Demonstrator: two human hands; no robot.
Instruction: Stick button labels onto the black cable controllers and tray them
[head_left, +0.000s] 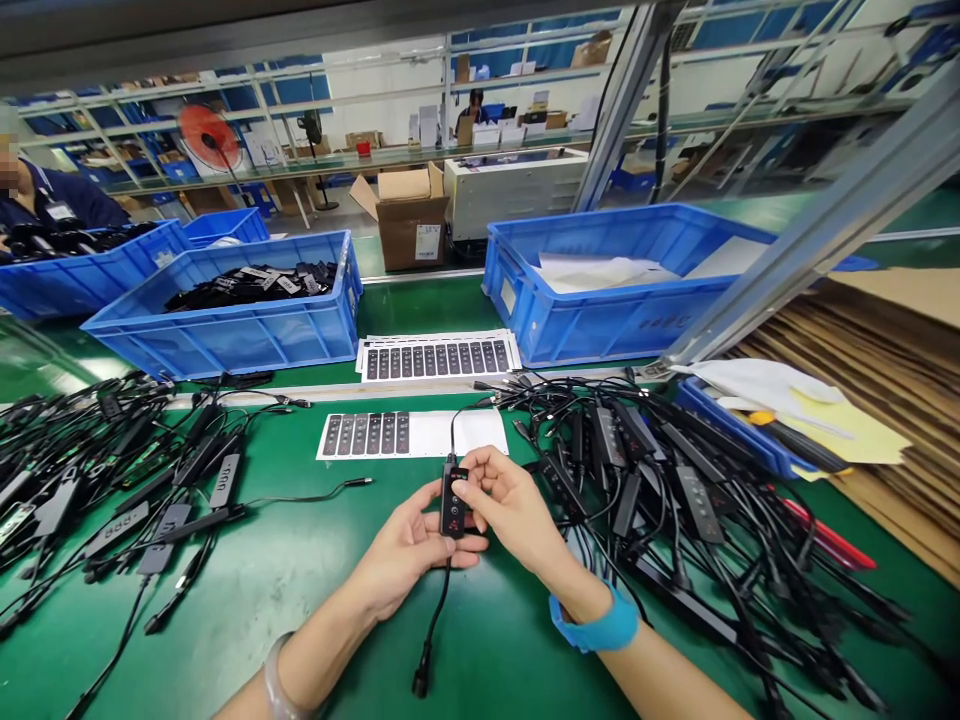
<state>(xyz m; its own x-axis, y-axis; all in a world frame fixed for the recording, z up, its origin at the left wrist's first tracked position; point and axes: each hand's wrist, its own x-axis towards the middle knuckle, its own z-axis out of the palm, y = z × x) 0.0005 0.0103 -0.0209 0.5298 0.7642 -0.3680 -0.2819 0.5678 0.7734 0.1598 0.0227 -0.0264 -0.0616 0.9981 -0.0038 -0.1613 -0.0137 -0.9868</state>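
A small black inline controller (453, 500) with cables running out of both ends is held above the green table (315, 580). My left hand (405, 555) cradles it from below, fingers curled round its body. My right hand (506, 500), with a blue wristband, pinches or presses its upper face with thumb and fingers. Just beyond lies a white sticker sheet (412, 433) with a few dark labels left on its left half. A fuller label sheet (439, 356) lies farther back.
Heaps of black controller cables lie at the left (112, 470) and right (660, 480). Blue bins (232, 330) (600, 310) stand at the back, one holding black parts. Cardboard sheets (885, 380) are stacked at the right. Another person (45, 200) works at the far left.
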